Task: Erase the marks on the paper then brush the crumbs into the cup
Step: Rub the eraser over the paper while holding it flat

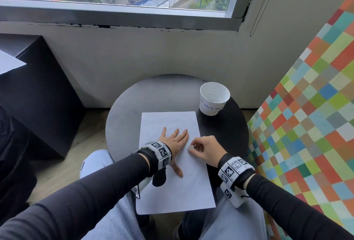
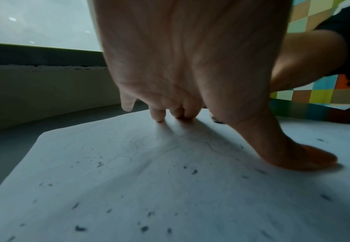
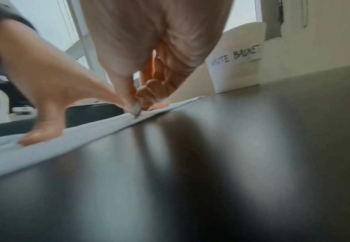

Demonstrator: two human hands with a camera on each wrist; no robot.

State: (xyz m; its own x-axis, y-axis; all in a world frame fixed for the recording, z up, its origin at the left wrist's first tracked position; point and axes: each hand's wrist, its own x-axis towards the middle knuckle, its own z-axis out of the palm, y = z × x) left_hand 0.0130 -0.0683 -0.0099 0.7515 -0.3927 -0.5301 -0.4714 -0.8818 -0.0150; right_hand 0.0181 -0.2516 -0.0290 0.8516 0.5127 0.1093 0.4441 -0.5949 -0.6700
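Left hand (image 1: 175, 141): fingers spread flat, pressing the paper (image 1: 178, 188).
Right hand (image 1: 206, 150): grip pinching what appears an eraser (image 1: 191, 148) against the paper's edge.

The paper (image 1: 172, 165) lies on the table (image 1: 130, 105) before me; the cup (image 1: 213, 98) stands beyond the paper's far right corner, my hands (image 1: 175, 140) upon the paper.

Left hand (image 1: 173, 140) flat, fingers (image 1: 185, 132) spread, right hand (image 1: 206, 150) curled, fingertips pinching
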